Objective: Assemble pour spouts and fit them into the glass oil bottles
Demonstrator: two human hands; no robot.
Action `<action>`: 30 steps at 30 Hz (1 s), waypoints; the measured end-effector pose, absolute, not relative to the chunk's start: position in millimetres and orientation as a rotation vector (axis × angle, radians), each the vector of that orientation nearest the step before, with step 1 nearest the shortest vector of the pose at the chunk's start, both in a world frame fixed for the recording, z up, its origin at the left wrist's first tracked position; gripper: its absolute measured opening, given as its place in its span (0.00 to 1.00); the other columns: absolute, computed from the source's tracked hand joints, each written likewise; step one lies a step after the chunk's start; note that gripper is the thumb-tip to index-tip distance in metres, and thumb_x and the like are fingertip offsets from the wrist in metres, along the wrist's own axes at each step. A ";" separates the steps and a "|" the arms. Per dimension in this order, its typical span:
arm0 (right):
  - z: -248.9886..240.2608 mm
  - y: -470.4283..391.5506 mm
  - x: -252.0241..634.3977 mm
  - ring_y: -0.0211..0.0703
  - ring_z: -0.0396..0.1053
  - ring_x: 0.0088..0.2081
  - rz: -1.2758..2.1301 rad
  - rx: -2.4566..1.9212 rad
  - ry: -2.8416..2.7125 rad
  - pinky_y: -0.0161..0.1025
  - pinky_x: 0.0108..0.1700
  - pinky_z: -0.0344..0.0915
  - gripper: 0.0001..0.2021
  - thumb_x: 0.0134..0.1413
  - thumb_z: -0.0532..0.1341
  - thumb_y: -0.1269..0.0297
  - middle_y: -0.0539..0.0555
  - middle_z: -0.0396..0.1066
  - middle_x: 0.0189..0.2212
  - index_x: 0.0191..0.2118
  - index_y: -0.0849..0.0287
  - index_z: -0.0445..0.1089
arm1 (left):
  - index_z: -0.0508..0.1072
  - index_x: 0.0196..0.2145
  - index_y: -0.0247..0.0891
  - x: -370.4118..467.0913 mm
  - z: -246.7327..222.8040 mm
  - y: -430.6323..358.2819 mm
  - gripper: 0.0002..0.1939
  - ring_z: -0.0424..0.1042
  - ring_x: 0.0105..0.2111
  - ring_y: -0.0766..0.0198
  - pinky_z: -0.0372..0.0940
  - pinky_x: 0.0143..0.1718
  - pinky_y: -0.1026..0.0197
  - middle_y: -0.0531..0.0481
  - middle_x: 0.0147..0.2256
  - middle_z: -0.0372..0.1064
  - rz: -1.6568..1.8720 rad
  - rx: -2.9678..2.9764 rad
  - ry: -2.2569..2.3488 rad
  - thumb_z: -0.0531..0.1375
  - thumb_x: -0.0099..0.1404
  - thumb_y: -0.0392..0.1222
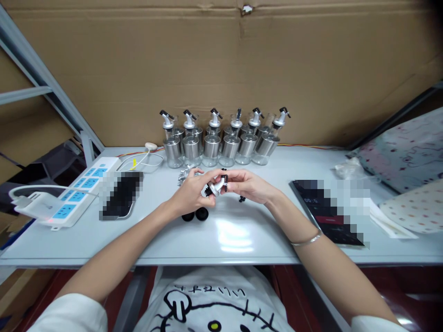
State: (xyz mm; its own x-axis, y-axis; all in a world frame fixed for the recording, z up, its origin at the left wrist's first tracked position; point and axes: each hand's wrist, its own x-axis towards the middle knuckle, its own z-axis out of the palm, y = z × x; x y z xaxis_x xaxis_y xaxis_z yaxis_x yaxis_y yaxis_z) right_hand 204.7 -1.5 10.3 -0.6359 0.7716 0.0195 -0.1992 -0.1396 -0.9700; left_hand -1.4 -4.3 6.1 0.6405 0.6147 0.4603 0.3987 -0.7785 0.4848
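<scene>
Over the middle of the table, my left hand is closed around a silver pour spout with a black ribbed plug at its lower end. My right hand pinches the black flip cap at the tip of that spout. Behind my left hand lie several loose silver spout pieces, partly covered by the hand. Two round black parts rest on the table just below the left hand. Small black pieces lie under my right hand, partly hidden.
Along the cardboard back wall stand several glass-and-steel bottles, the front row topped with spouts. A power strip with a white charger and a phone are at left. A tablet-like device, plastic bag and patterned cloth are at right.
</scene>
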 end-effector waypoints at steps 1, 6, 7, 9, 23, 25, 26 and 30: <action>10.1 -1.4 204.5 0.34 0.70 0.35 1.845 -0.659 -1.455 0.36 0.44 0.67 0.13 0.43 0.71 0.65 0.50 0.74 0.34 0.39 0.60 0.76 | 0.61 0.54 0.41 -1.4 6.0 -4.2 0.29 0.68 0.36 0.62 0.51 0.54 0.54 0.53 0.38 0.71 0.882 2.530 0.818 0.52 0.51 0.34; 7.7 0.6 205.3 0.36 0.71 0.36 1.820 -0.637 -1.488 0.37 0.45 0.65 0.14 0.43 0.71 0.65 0.51 0.75 0.35 0.39 0.59 0.76 | 0.61 0.55 0.41 -1.5 4.2 -4.4 0.31 0.67 0.38 0.60 0.53 0.54 0.53 0.53 0.38 0.71 0.866 2.557 0.852 0.53 0.50 0.33; 7.5 1.0 205.8 0.36 0.70 0.36 1.808 -0.638 -1.502 0.37 0.45 0.65 0.14 0.43 0.71 0.65 0.51 0.75 0.35 0.39 0.59 0.77 | 0.61 0.54 0.41 -1.5 3.8 -4.7 0.31 0.67 0.38 0.60 0.53 0.54 0.53 0.52 0.38 0.71 0.877 2.556 0.844 0.54 0.50 0.33; 7.6 1.2 206.5 0.36 0.70 0.36 1.786 -0.639 -1.524 0.37 0.45 0.64 0.14 0.42 0.71 0.65 0.51 0.75 0.35 0.39 0.59 0.77 | 0.62 0.54 0.41 -1.3 3.2 -5.5 0.31 0.67 0.37 0.60 0.54 0.54 0.53 0.52 0.37 0.71 0.896 2.551 0.826 0.54 0.51 0.33; 12.4 -3.3 200.2 0.34 0.67 0.28 1.748 -0.648 -1.420 0.37 0.35 0.64 0.10 0.44 0.70 0.64 0.51 0.72 0.30 0.35 0.60 0.76 | 0.60 0.53 0.40 -2.3 4.3 -2.8 0.29 0.71 0.35 0.63 0.53 0.54 0.53 0.54 0.37 0.73 1.070 2.614 0.803 0.53 0.51 0.33; 12.9 -3.7 199.7 0.34 0.66 0.27 1.772 -0.643 -1.396 0.37 0.34 0.64 0.09 0.44 0.70 0.64 0.50 0.72 0.29 0.35 0.59 0.76 | 0.60 0.53 0.41 -2.1 5.2 -3.6 0.29 0.71 0.34 0.63 0.52 0.54 0.53 0.55 0.36 0.73 1.080 2.619 0.791 0.53 0.52 0.33; 12.9 -3.9 199.6 0.33 0.65 0.27 1.794 -0.633 -1.384 0.37 0.35 0.64 0.09 0.44 0.70 0.64 0.50 0.71 0.29 0.34 0.59 0.76 | 0.60 0.53 0.41 -1.7 5.7 -4.3 0.29 0.71 0.34 0.63 0.53 0.54 0.53 0.55 0.35 0.73 1.090 2.617 0.781 0.53 0.52 0.33; 10.7 -3.7 199.3 0.31 0.61 0.23 1.880 -0.587 -1.340 0.39 0.40 0.66 0.09 0.45 0.70 0.64 0.48 0.69 0.26 0.34 0.60 0.76 | 0.59 0.53 0.42 0.7 8.0 -8.6 0.30 0.70 0.36 0.63 0.56 0.51 0.56 0.56 0.34 0.73 1.143 2.608 0.726 0.53 0.51 0.31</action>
State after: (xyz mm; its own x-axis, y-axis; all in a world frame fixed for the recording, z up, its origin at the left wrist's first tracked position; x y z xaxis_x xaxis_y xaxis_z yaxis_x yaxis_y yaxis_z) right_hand 199.3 -3.7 10.7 -0.6203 0.7827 0.0520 -0.3046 -0.1793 -0.9355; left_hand 0.7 -8.6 8.0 0.5795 0.5127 0.6334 0.3558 -0.8585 0.3694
